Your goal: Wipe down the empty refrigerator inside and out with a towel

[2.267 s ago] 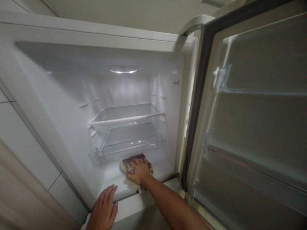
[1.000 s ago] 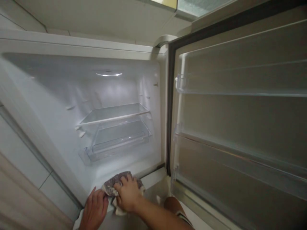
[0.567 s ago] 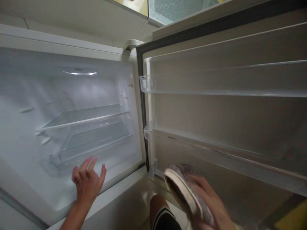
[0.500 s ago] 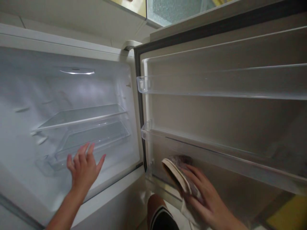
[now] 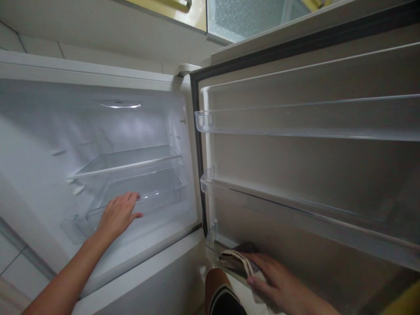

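Note:
The refrigerator [image 5: 138, 258] stands with its door [image 5: 295, 162] swung wide to the right. Inside its lit compartment, my left hand [image 5: 118, 214] grips the front rim of a clear plastic drawer [image 5: 164, 199]. Its fingers bend over the rim, and the thumb lies in front. My right hand [image 5: 272, 275] is closed around a folded cloth [image 5: 241, 258], beige at the edge and greyish elsewhere. The cloth is at the lowest door bin [image 5: 212, 238], where part of it is hidden by my fingers.
A glass shelf [image 5: 131, 159] sits above the drawer. Two clear door bins, the upper bin [image 5: 295, 120] and the middle bin [image 5: 295, 205], run across the door. My knee [image 5: 216, 280] is below the door's hinge side. A yellow cabinet [image 5: 164, 11] is above.
My left hand has gone from spread fingers in front of the drawer to its rim. My right hand has lowered the cloth into the lowest door bin. The view has shifted slightly.

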Demonstrator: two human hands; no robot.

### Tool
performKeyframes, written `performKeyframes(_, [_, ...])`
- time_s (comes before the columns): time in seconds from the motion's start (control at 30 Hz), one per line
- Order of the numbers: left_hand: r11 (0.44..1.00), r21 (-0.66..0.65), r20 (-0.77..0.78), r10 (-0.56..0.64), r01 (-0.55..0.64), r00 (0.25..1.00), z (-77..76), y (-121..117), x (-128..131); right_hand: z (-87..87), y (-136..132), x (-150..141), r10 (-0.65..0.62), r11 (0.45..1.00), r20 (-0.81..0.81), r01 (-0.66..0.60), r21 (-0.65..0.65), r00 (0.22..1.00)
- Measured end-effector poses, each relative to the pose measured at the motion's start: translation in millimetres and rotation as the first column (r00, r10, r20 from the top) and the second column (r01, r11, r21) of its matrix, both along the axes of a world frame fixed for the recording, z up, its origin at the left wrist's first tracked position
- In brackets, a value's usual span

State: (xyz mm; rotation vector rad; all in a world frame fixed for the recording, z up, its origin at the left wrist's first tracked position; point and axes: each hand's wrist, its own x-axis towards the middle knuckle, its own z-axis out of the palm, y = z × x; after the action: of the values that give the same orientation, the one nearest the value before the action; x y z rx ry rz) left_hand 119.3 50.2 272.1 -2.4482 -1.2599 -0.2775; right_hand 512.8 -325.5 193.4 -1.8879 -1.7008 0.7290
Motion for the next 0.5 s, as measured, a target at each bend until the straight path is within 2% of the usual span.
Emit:
performKeyframes(0.13, [0.996, 0.045, 0.066, -0.074, 0.071, 0.995, 4.6, -28, -12, -4.4, 1, 4, -0.036, 0.999, -0.009, 0.036, -0.022, 0.999])
performKeyframes(0.3, [0.988, 0.104, 0.181, -0.133, 0.116, 0.974, 11.9, -78, -34, -11.7, 5, 12, -0.119, 0.989, 0.002, 0.119, -0.088, 0.993])
performKeyframes(0.4, [0.992, 0.070, 0.225, -0.120, 0.106, 0.967, 12.1, -105, -47, -19.1, 7, 21, -0.156, 0.979, 0.004, 0.155, -0.131, 0.988])
performKeyframes(0.5, [0.997, 0.002, 0.256, -0.081, 0.083, 0.963, 3.7, -128, -61, -33.1, 8, 34, -0.194, 0.973, 0.007, 0.194, -0.122, 0.981])
